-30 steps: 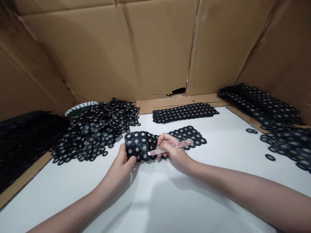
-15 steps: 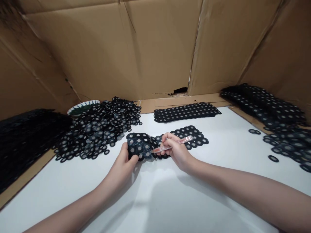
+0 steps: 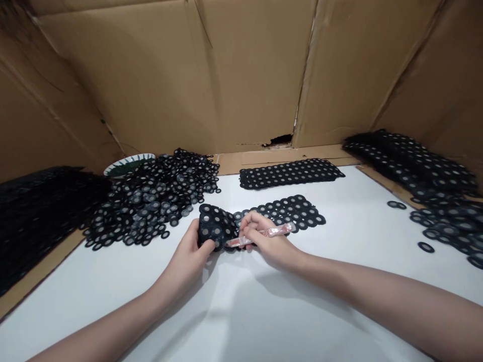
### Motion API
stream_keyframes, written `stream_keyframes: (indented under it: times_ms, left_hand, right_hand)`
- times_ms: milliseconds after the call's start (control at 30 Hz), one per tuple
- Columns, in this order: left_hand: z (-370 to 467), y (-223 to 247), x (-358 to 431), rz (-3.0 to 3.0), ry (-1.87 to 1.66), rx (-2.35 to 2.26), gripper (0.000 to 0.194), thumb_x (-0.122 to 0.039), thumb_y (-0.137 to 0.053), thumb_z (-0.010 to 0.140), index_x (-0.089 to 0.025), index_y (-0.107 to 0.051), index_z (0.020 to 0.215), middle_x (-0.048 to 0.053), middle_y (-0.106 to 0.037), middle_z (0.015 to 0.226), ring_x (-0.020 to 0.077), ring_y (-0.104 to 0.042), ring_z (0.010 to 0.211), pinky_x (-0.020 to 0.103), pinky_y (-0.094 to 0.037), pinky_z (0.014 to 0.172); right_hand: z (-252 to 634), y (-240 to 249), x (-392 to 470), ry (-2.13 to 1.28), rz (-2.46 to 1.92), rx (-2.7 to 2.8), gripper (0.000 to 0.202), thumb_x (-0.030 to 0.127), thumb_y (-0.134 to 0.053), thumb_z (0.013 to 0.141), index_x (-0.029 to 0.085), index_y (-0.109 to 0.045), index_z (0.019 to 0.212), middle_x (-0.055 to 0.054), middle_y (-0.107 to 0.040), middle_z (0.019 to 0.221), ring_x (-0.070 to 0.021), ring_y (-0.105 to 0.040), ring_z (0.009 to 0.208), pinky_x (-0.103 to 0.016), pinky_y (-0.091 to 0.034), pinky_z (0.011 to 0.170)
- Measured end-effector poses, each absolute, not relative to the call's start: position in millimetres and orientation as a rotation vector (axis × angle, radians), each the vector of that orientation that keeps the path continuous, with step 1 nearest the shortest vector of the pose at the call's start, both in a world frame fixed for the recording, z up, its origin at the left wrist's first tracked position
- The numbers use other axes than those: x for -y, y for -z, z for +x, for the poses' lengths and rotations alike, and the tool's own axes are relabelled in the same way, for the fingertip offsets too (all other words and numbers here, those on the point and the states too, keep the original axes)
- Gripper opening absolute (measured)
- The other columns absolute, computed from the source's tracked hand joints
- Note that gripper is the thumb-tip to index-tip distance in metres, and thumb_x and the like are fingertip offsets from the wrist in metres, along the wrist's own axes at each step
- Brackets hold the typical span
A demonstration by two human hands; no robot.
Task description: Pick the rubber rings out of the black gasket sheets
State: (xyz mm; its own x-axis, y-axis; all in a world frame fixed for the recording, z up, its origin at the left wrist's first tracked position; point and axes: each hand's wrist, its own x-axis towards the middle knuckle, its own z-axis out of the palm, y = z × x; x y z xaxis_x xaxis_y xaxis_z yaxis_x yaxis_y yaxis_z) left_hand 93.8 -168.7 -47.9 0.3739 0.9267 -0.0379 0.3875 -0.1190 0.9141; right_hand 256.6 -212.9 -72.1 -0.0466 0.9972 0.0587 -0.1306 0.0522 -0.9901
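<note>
A flexible black sheet of joined rings with pale round centres (image 3: 292,210) lies on the white tabletop, its left end lifted and bent up. My left hand (image 3: 196,247) grips that raised end, thumb in front and fingers behind. My right hand (image 3: 266,236) is closed around a slim clear-and-red pen-like tool (image 3: 277,230). The tool's pointed tip touches or nearly touches the lower edge of the raised part, close to my left thumb. Some of my right fingers are hidden behind the hand.
A heap of loose black rings (image 3: 151,206) spreads at left, beside a blue-and-white dish (image 3: 130,160). Another ring sheet (image 3: 290,173) lies behind. Stacked sheets (image 3: 415,161) and loose rings (image 3: 426,247) are at right; a dark pile (image 3: 41,216) is far left. Cardboard walls (image 3: 256,75) enclose the table.
My right hand and the tool have moved slightly left and down, towards the sheet's lower edge. The raised end bends a little more upright in my left hand.
</note>
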Motion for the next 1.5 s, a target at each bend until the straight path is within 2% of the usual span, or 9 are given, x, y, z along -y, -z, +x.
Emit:
stream_keyframes:
  times_ms: [233, 367, 633, 967, 1167, 1267, 1400, 1500]
  left_hand:
    - [93, 43, 170, 1.856, -0.630, -1.295, 0.026, -0.019, -0.043, 0.070, -0.019, -0.043, 0.096, 0.001, -0.055, 0.088, 0.0182, -0.052, 0.084, 0.027, -0.041, 0.070]
    - [88, 41, 172, 1.995, -0.486, -1.292, 0.025, -0.024, -0.041, 0.074, -0.020, -0.038, 0.098, 0.001, -0.059, 0.085, 0.0198, -0.054, 0.082, 0.028, -0.041, 0.067]
    - [82, 41, 163, 2.091, -0.416, -1.228, 0.030, -0.023, -0.047, 0.068, -0.020, -0.037, 0.096, -0.001, -0.058, 0.073, 0.0197, -0.056, 0.070, 0.025, -0.039, 0.059]
    - [80, 39, 160, 2.178, -0.357, -1.293, 0.028, -0.025, -0.047, 0.068, -0.021, -0.033, 0.092, -0.001, -0.055, 0.074, 0.0197, -0.055, 0.070, 0.025, -0.039, 0.059]
    - [80, 39, 161, 2.192, -0.310, -1.268, 0.032, -0.024, -0.044, 0.070, -0.020, -0.031, 0.099, 0.001, -0.056, 0.078, 0.0202, -0.056, 0.072, 0.026, -0.040, 0.060]
    - [80, 40, 165, 2.182, -0.299, -1.284, 0.034, -0.023, -0.044, 0.069, -0.021, -0.029, 0.100, 0.001, -0.057, 0.077, 0.0202, -0.056, 0.070, 0.026, -0.039, 0.058]
    - [82, 41, 170, 2.165, -0.351, -1.318, 0.030, -0.022, -0.045, 0.069, -0.022, -0.030, 0.095, 0.000, -0.057, 0.077, 0.0202, -0.056, 0.073, 0.026, -0.040, 0.060]
    - [85, 42, 173, 2.097, -0.409, -1.354, 0.026, -0.022, -0.045, 0.070, -0.022, -0.030, 0.091, 0.000, -0.056, 0.074, 0.0197, -0.056, 0.071, 0.027, -0.040, 0.060]
  right_hand:
    - [255, 72, 217, -1.121, -1.176, 1.388, 0.005, 0.023, -0.039, 0.082, 0.021, -0.041, 0.079, 0.002, -0.050, 0.068, -0.0115, -0.052, 0.064, -0.023, -0.038, 0.057]
    - [253, 75, 219, -1.003, -1.275, 1.582, 0.006, 0.021, -0.038, 0.082, 0.021, -0.044, 0.082, 0.002, -0.052, 0.070, -0.0114, -0.050, 0.064, -0.023, -0.037, 0.058]
    - [251, 78, 216, -1.157, -1.189, 1.503, 0.005, 0.016, -0.038, 0.080, 0.021, -0.040, 0.080, 0.002, -0.052, 0.070, -0.0141, -0.057, 0.074, -0.024, -0.040, 0.060]
    - [249, 77, 217, -1.020, -1.228, 1.546, 0.008, 0.015, -0.036, 0.081, 0.021, -0.041, 0.081, 0.002, -0.055, 0.070, -0.0119, -0.055, 0.069, -0.024, -0.041, 0.062]
    - [249, 79, 219, -1.005, -1.224, 1.646, 0.006, 0.017, -0.035, 0.081, 0.021, -0.040, 0.083, 0.002, -0.052, 0.069, -0.0097, -0.049, 0.060, -0.022, -0.038, 0.056]
    - [247, 77, 221, -0.889, -1.237, 1.757, 0.007, 0.016, -0.035, 0.081, 0.021, -0.039, 0.083, 0.003, -0.050, 0.069, -0.0093, -0.046, 0.058, -0.021, -0.036, 0.054]
    - [242, 75, 223, -0.569, -1.245, 1.964, 0.008, 0.012, -0.036, 0.079, 0.019, -0.040, 0.080, 0.001, -0.049, 0.072, -0.0110, -0.044, 0.064, -0.024, -0.034, 0.062]
    - [239, 74, 223, -0.457, -1.270, 2.045, 0.006, 0.014, -0.035, 0.081, 0.019, -0.038, 0.079, 0.000, -0.049, 0.072, -0.0117, -0.043, 0.063, -0.026, -0.033, 0.063]
